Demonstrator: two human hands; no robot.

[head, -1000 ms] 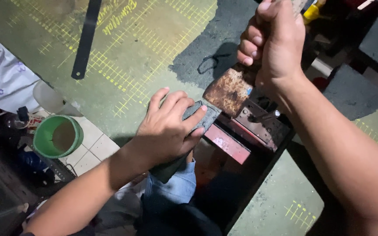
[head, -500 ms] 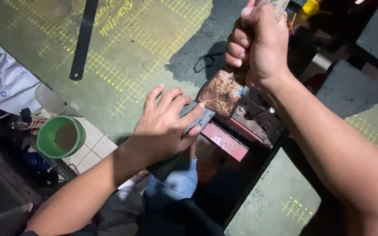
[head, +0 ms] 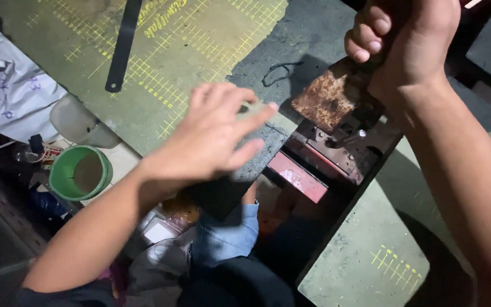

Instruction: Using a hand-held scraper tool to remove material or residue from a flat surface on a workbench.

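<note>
Strip [head: 240, 170] of dark, flat material lies on the near edge of the counter [head: 211, 34], its far end pointing toward a rusty plate [head: 328, 99] and its near end overhanging the edge above a blue-clad knee [head: 225, 239]. Left hand [head: 211, 139] rests palm down on the strip, fingers [head: 251, 116] extended and spread rather than curled; the thumb side is hidden, so whether the strip is pinched or only pressed flat cannot be told. Right hand [head: 410, 45], at the upper right, is clenched around a dark handle [head: 390, 42] of which almost nothing shows past the fist; its knuckles sit just above the rusty plate. Beneath and beside the plate stands a press [head: 342, 148] with a dark metal body and a red bar [head: 296, 176] along its near side, set in a dark frame at the counter's edge.

Counter surface: green, worn grey in a patch near the press, printed with a yellow grid. A black metal bar [head: 123, 45] with a hole at its near end lies on it at the upper left, well apart from both hands. White printed cloth [head: 7, 91] lies at the far left edge. Below the counter's edge, left of the forearm, stand a clear plastic cup [head: 78, 122] on its side and a green cup [head: 80, 173], open end up. A second green grid panel [head: 365, 261] shows at the lower right.
</note>
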